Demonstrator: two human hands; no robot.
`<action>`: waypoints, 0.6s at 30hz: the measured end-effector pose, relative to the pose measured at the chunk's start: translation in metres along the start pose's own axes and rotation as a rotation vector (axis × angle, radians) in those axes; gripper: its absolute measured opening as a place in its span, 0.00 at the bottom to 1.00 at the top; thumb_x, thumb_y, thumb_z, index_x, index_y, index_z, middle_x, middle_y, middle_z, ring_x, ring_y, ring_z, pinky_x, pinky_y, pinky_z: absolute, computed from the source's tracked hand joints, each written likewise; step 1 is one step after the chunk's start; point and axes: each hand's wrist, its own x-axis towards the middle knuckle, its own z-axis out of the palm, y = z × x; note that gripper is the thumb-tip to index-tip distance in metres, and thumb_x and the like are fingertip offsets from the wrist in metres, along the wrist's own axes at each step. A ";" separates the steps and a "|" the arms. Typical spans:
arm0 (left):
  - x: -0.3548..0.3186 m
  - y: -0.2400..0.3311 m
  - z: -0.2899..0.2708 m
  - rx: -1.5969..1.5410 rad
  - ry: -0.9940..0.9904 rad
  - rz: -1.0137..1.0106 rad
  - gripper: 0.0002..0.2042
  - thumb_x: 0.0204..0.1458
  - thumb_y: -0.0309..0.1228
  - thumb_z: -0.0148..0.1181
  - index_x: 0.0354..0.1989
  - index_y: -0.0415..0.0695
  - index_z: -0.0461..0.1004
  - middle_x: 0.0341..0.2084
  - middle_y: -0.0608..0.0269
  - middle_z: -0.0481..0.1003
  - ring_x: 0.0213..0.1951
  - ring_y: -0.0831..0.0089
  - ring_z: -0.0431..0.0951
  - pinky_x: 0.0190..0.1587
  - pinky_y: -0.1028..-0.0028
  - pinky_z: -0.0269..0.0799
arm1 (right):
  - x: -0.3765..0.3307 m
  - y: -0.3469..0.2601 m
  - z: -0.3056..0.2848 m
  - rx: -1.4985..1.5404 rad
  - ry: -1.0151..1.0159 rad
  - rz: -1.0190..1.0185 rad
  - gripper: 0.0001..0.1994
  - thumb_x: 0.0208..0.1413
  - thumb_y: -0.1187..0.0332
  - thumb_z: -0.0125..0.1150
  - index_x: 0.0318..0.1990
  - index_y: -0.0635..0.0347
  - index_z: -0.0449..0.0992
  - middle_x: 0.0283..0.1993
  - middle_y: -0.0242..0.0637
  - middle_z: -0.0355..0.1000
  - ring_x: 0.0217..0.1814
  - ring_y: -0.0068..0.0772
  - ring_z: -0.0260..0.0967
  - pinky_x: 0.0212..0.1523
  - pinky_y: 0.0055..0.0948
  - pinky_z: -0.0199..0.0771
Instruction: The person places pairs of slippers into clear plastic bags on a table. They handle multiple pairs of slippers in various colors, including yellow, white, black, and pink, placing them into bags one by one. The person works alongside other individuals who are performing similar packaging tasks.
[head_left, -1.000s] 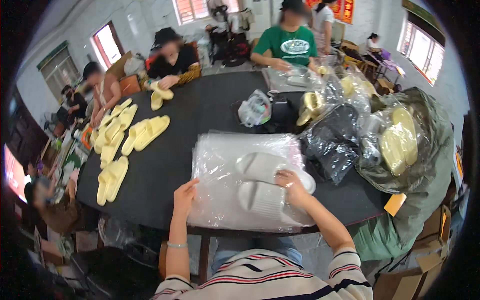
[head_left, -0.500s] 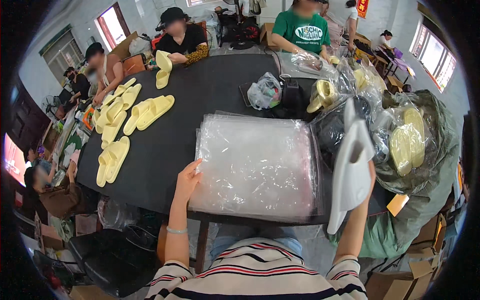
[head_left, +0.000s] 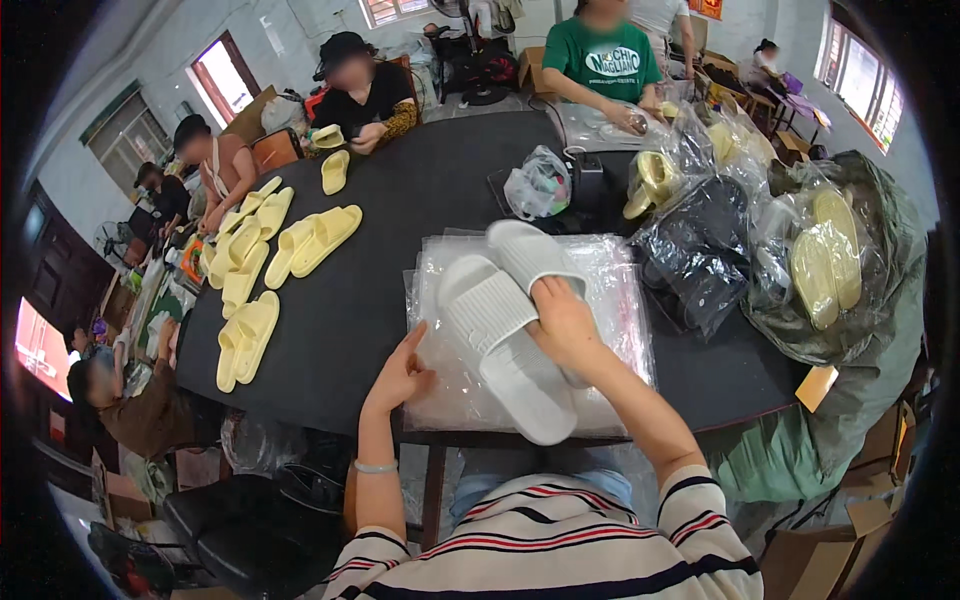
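Note:
A pair of pale grey slippers (head_left: 510,365) is over the stack of clear plastic bags (head_left: 615,345) at the table's near edge. My right hand (head_left: 565,320) grips the pair from the right, with its fingers in the strap opening of the farther slipper. The nearer slipper overlaps it, its ribbed strap facing up. At the left edge of the bags is my left hand (head_left: 400,375), with its index finger stretched out and nothing visibly held. Whether its fingertips touch the bags I cannot tell.
Several yellow slippers (head_left: 247,340) lie on the dark table (head_left: 370,290) at left. To the right are a bundle wrapped in black plastic (head_left: 695,250) and yellow slippers in clear bags (head_left: 825,260). Two people (head_left: 365,90) (head_left: 603,70) work across the table.
My right hand has brought the grey slippers left, from beside the bags to over them, and turned them strap side up. Across the table, a person's yellow slippers have been lowered and separated.

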 end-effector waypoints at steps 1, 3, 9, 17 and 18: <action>0.001 -0.010 -0.003 0.022 0.004 0.034 0.41 0.43 0.13 0.59 0.70 0.40 0.51 0.58 0.55 0.67 0.26 0.83 0.68 0.29 0.80 0.68 | -0.002 0.009 0.020 -0.043 -0.035 0.032 0.19 0.47 0.68 0.61 0.46 0.65 0.67 0.47 0.46 0.67 0.54 0.50 0.64 0.48 0.45 0.72; 0.002 -0.007 -0.003 -0.011 -0.028 0.004 0.42 0.43 0.13 0.58 0.70 0.40 0.49 0.63 0.54 0.62 0.27 0.83 0.69 0.30 0.80 0.69 | -0.007 0.024 0.042 -0.105 -0.088 0.097 0.19 0.48 0.67 0.62 0.46 0.64 0.67 0.48 0.45 0.68 0.55 0.49 0.64 0.47 0.44 0.73; 0.000 0.007 0.003 0.265 0.074 0.093 0.40 0.45 0.17 0.61 0.69 0.40 0.51 0.66 0.51 0.59 0.38 0.71 0.74 0.41 0.73 0.72 | -0.014 0.044 0.050 -0.083 -0.154 0.073 0.27 0.49 0.61 0.65 0.54 0.65 0.66 0.53 0.47 0.67 0.57 0.48 0.63 0.52 0.42 0.71; -0.028 0.078 0.083 0.384 0.111 0.395 0.26 0.48 0.29 0.64 0.58 0.41 0.69 0.56 0.51 0.68 0.52 0.52 0.72 0.55 0.61 0.68 | -0.033 0.099 0.011 0.977 -0.266 0.056 0.19 0.61 0.65 0.58 0.58 0.62 0.70 0.52 0.39 0.72 0.59 0.30 0.67 0.57 0.29 0.68; -0.025 0.083 0.098 0.408 0.097 0.439 0.25 0.48 0.30 0.65 0.57 0.42 0.69 0.54 0.49 0.69 0.51 0.51 0.72 0.54 0.61 0.68 | -0.035 0.097 0.006 0.991 -0.121 0.103 0.13 0.63 0.68 0.55 0.51 0.63 0.75 0.47 0.35 0.74 0.43 0.23 0.73 0.47 0.23 0.71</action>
